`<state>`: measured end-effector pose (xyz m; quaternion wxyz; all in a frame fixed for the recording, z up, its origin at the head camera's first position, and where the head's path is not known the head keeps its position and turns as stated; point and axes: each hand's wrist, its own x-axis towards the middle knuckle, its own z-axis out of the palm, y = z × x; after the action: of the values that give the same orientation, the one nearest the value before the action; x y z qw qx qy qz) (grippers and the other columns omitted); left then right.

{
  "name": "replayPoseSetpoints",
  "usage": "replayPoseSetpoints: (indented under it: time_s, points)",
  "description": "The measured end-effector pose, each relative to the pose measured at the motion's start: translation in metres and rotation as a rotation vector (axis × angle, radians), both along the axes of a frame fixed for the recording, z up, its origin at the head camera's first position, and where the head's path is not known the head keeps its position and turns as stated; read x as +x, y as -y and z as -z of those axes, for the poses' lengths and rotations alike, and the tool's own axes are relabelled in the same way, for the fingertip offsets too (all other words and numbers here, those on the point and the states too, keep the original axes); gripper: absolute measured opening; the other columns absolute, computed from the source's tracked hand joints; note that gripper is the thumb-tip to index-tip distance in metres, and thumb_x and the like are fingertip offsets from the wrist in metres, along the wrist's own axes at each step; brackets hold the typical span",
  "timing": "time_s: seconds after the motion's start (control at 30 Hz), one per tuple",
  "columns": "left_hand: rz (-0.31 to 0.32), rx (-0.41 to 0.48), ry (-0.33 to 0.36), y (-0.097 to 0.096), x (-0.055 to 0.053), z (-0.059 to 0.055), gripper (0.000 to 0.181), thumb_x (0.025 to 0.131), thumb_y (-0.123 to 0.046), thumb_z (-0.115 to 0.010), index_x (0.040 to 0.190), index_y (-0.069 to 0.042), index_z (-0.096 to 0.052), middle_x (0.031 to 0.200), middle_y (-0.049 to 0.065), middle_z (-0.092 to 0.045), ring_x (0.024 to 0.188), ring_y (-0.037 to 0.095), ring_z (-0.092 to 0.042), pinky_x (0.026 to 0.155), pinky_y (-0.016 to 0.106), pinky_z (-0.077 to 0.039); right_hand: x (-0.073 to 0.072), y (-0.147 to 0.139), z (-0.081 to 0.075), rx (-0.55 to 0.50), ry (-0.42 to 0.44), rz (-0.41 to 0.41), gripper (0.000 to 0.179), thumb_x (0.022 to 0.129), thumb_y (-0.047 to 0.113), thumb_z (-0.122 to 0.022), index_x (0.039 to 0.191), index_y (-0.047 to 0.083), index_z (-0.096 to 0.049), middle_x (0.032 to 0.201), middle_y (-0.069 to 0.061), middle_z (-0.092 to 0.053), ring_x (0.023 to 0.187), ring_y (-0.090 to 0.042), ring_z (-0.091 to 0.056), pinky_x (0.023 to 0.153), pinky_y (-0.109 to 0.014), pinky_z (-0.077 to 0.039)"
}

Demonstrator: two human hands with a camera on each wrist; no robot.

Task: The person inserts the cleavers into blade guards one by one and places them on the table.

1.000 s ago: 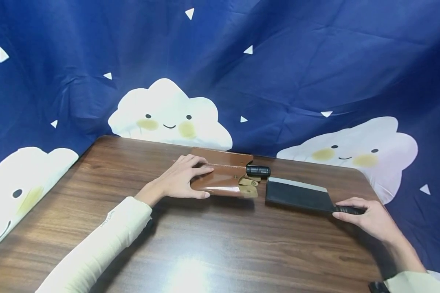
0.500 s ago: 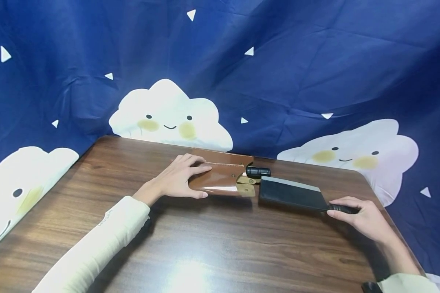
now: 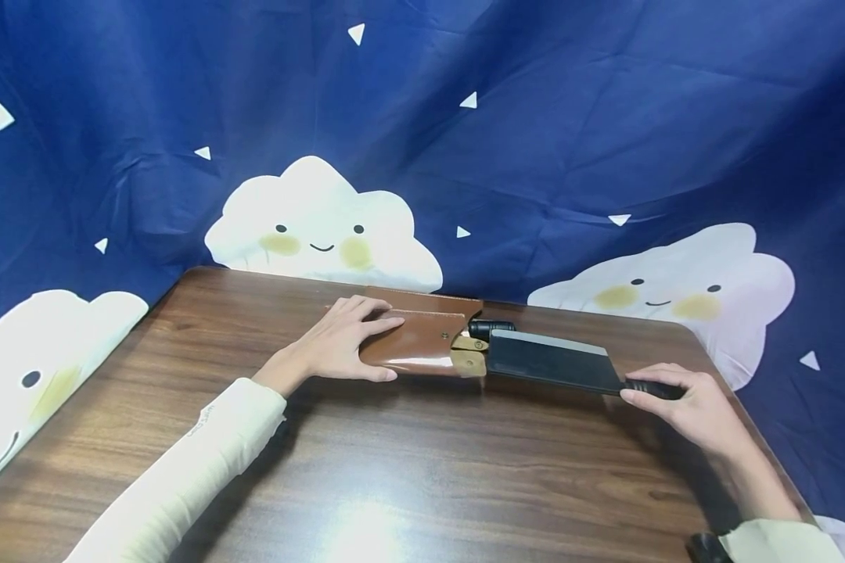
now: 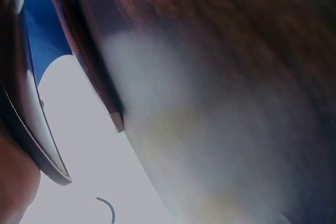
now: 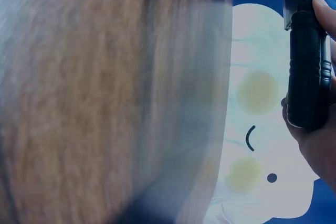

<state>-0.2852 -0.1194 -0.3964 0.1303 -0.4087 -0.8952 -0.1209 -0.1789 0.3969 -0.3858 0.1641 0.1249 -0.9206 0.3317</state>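
Note:
My left hand (image 3: 345, 341) grips a brown leather knife sheath (image 3: 422, 340) at its left end, thumb along the near edge and fingers over the far side. The sheath's mouth faces right, with tan snap straps (image 3: 469, 362) beside it. In the left wrist view the held sheath (image 4: 39, 121) stands off the table. My right hand (image 3: 690, 407) holds a black cleaver (image 3: 549, 361) with a pale edge by its ribbed handle (image 5: 308, 72). The blade points left, its tip end right at the sheath's mouth; whether they touch, I cannot tell.
Behind the held sheath lies a second brown sheath (image 3: 429, 302) near the table's back edge. A black ribbed handle (image 3: 491, 328) sticks out at its right. The brown wooden table (image 3: 422, 469) ends at a blue curtain (image 3: 535, 156) with clouds.
My right hand has carried the cleaver left and slightly back, bringing its blade up to the sheath's mouth. The left hand and its sheath have shifted only slightly.

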Motion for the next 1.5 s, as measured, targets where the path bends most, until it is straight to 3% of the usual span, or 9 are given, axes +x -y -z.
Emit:
replayPoseSetpoints:
  time_s: [0.7,1.27,1.5]
  points:
    - [-0.001,0.019,0.016,-0.001,0.004,0.002,0.093,0.075,-0.081,-0.063,0.149,-0.026,-0.055,0.145,0.006,-0.047,0.131,0.028,-0.040,0.099,0.052,-0.035,0.001,0.018,-0.003,0.006,-0.005,-0.032,0.029,0.078,0.014,-0.089,0.104,0.009,-0.080,0.101,-0.007,-0.073,0.095,0.007,-0.059,0.080,-0.008,-0.041]
    - [0.038,0.026,-0.026,-0.008,0.006,-0.001,0.092,0.075,-0.083,-0.061,0.147,-0.026,-0.056,0.143,0.005,-0.048,0.131,0.024,-0.039,0.103,0.051,-0.034,0.001,0.029,-0.003,-0.029,0.001,-0.052,0.028,0.079,0.013,-0.089,0.105,0.007,-0.080,0.103,-0.007,-0.073,0.095,0.005,-0.061,0.083,-0.008,-0.041]
    - [0.049,0.023,-0.045,-0.006,0.009,0.001,0.092,0.075,-0.083,-0.060,0.147,-0.025,-0.057,0.142,0.006,-0.049,0.128,0.026,-0.042,0.101,0.051,-0.035,-0.005,0.037,0.000,-0.040,-0.013,-0.070,0.028,0.078,0.012,-0.089,0.103,0.006,-0.080,0.100,-0.005,-0.073,0.094,0.001,-0.062,0.080,-0.010,-0.044]
